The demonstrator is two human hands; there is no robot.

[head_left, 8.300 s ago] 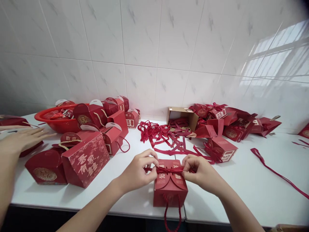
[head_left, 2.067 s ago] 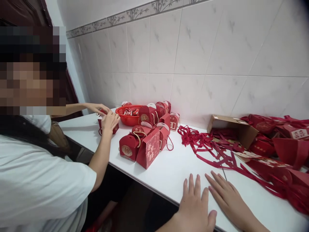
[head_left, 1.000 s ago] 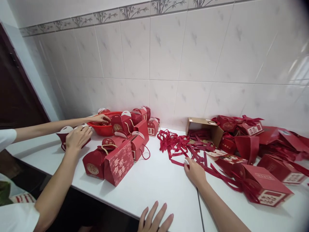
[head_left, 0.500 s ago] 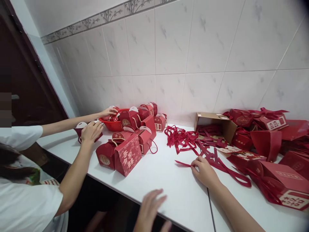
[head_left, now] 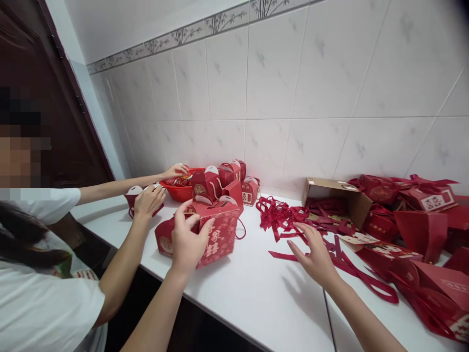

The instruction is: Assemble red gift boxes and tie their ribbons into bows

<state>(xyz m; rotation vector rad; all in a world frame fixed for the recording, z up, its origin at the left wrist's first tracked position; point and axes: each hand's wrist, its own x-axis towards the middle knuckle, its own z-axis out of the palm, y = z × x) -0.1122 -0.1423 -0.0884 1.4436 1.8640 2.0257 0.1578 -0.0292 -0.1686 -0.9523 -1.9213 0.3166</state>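
Note:
My left hand (head_left: 188, 239) is pinched on the near left edge of a red gift box (head_left: 220, 239) with pale characters on its face. The box looks slightly tilted, and my fingers hide its left part. Just behind it stands a dark red gift box (head_left: 164, 237) with a round gold emblem. My right hand (head_left: 313, 254) hovers over the white table (head_left: 256, 303), thumb and fingers apart, holding nothing. Beneath it, a red ribbon strip (head_left: 282, 255) lies on the table, its end pointing left.
Ribbons lie in a tangled heap (head_left: 280, 215) beside a cardboard box (head_left: 357, 208) on its side. Tied red boxes (head_left: 425, 195) crowd the right. At left, a co-worker's hands (head_left: 150, 200) are at a small red box and a red basin (head_left: 179, 192).
My left hand has risen from the table's front edge and taken hold of the gift box, which has turned. My right hand has let go of the ribbon and lifted. The view has shifted slightly.

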